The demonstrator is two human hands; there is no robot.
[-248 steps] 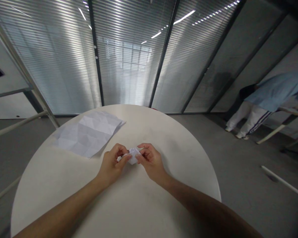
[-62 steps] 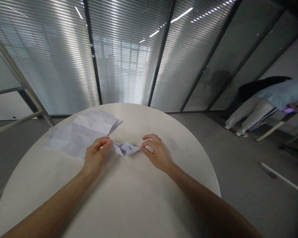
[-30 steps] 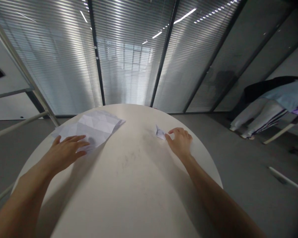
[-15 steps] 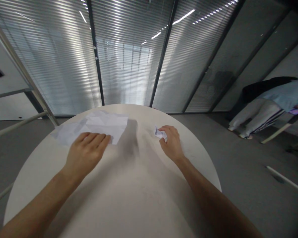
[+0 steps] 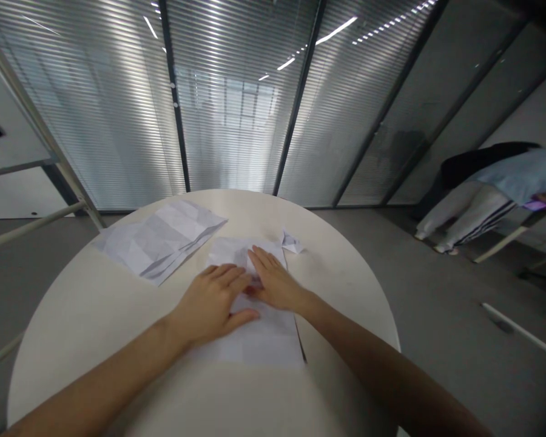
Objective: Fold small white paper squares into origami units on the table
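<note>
A creased white sheet of paper lies on the round white table in front of me. My left hand rests on its left part, fingers stretched out and thumb spread. Flat on the same sheet, my right hand has its fingers extended, with the tips close to those of the left. The hands cover the middle of the sheet. Just beyond the right hand sits a small folded piece of paper. Several creased sheets of paper lie in a loose pile at the table's far left.
Glass panels with blinds stand behind the table. A whiteboard frame is close by on the left. At the far right a person bends over another table.
My left hand has brought a sheet from the pile to the middle of the table. The right hand has let go of the small folded paper and moved left onto the sheet.
</note>
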